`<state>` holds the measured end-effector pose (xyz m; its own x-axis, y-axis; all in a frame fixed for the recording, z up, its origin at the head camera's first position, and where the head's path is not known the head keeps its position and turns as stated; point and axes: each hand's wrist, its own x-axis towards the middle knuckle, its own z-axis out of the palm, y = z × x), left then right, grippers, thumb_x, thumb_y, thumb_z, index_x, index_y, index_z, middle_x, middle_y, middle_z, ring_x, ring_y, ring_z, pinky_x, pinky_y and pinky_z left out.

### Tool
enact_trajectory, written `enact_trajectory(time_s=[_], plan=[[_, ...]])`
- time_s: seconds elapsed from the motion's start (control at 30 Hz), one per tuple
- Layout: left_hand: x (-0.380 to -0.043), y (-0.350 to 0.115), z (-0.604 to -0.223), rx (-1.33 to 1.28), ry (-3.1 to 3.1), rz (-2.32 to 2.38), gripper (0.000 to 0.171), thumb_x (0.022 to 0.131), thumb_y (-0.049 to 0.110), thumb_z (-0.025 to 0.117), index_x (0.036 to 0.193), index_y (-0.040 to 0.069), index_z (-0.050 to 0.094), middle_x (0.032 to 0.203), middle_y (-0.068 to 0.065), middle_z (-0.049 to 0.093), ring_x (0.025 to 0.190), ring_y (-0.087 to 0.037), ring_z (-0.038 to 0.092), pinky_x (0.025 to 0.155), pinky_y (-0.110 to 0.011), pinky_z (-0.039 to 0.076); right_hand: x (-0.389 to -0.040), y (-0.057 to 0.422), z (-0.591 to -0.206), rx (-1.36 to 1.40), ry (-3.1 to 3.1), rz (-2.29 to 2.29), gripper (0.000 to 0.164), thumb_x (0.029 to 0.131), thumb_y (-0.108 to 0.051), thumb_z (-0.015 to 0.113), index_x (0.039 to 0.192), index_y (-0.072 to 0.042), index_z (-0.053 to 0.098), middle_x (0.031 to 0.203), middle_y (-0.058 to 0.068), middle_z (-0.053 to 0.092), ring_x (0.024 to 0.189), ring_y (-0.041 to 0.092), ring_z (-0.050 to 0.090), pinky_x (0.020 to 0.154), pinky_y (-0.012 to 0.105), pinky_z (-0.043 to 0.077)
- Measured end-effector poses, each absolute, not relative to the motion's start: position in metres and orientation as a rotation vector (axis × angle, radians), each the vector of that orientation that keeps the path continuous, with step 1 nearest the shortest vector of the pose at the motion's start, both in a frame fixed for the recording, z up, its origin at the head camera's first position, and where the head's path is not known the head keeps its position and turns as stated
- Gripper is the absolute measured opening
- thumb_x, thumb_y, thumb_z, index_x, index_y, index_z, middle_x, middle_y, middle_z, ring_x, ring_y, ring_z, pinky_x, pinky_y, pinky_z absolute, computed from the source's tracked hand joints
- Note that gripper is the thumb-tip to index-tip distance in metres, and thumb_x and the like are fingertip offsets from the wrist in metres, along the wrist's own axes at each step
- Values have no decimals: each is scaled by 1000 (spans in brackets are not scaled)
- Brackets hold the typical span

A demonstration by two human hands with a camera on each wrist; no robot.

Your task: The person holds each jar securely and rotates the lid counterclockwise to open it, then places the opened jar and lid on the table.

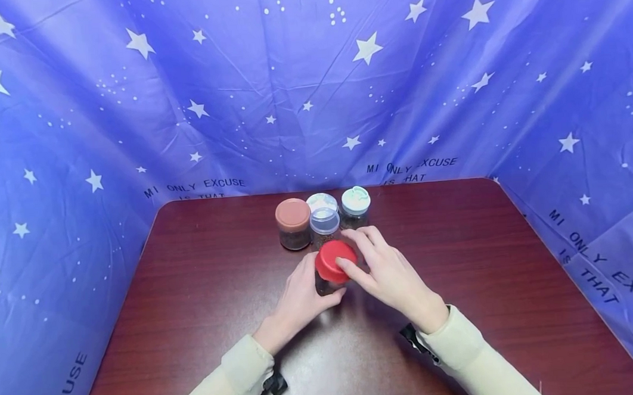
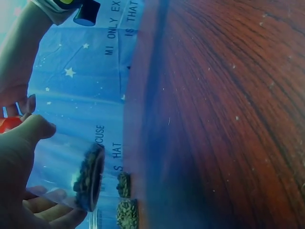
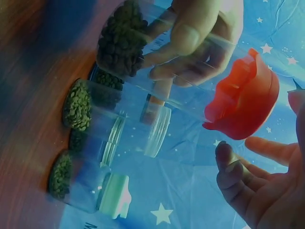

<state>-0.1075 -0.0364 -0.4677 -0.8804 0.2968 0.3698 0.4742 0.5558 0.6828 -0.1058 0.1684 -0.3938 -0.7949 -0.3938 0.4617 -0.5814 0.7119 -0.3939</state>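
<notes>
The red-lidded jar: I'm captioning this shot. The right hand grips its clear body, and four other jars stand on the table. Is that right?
Not quite: the left hand grips the clear body of the red-lidded jar, as the head view shows. Four other jars do stand on the table.

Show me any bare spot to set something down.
Bare table lies left of the brown-lidded jar and left hand, and right of the mint-lidded jar and right hand, out to both edges. The middle is crowded: hands, red-lidded jar, other jars behind.
</notes>
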Motion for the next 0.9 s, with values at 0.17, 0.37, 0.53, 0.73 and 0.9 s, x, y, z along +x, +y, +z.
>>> enact_trajectory(time_s=[0.17, 0.37, 0.53, 0.73, 0.9], plan=[[-106, -36, -467, -587, -2550, -1326, 73, 76, 26, 92, 133, 6, 52, 122, -8, 66, 111, -23, 68, 94, -42, 57, -104, 173, -390, 809, -2555, 764, 52, 97, -36, 73, 141, -14, 58, 123, 5, 57, 89, 16, 63, 76, 37, 58], [-105, -36, -467, -575, -2518, -1402, 74, 74, 22, 94, 132, 6, 51, 121, -9, 67, 113, -25, 67, 94, -44, 56, -104, 176, -383, 870, -2510, 750, 52, 95, -34, 75, 139, -12, 59, 122, 6, 58, 96, 18, 65, 83, 39, 58], [-107, -37, -470, -591, -2513, -1367, 71, 72, 22, 94, 129, 6, 53, 118, -10, 68, 110, -26, 68, 92, -44, 57, -106, 171, -378, 933, -2524, 721, 57, 90, -39, 80, 137, -11, 61, 119, 5, 58, 93, 16, 64, 82, 36, 58], [-107, -36, -472, -575, -2523, -1356, 69, 72, 23, 95, 125, 7, 54, 115, -8, 71, 106, -24, 71, 89, -42, 58, -108, 158, -369, 930, -2647, 599, 65, 86, -46, 82, 138, -12, 62, 112, 5, 55, 76, 13, 59, 67, 31, 54], [-105, -35, -471, -556, -2529, -1361, 69, 72, 24, 96, 123, 7, 53, 110, -7, 72, 100, -23, 72, 86, -40, 59, -113, 148, -364, 932, -2734, 498, 65, 85, -53, 82, 133, -12, 64, 108, 7, 56, 69, 16, 60, 61, 32, 53]])
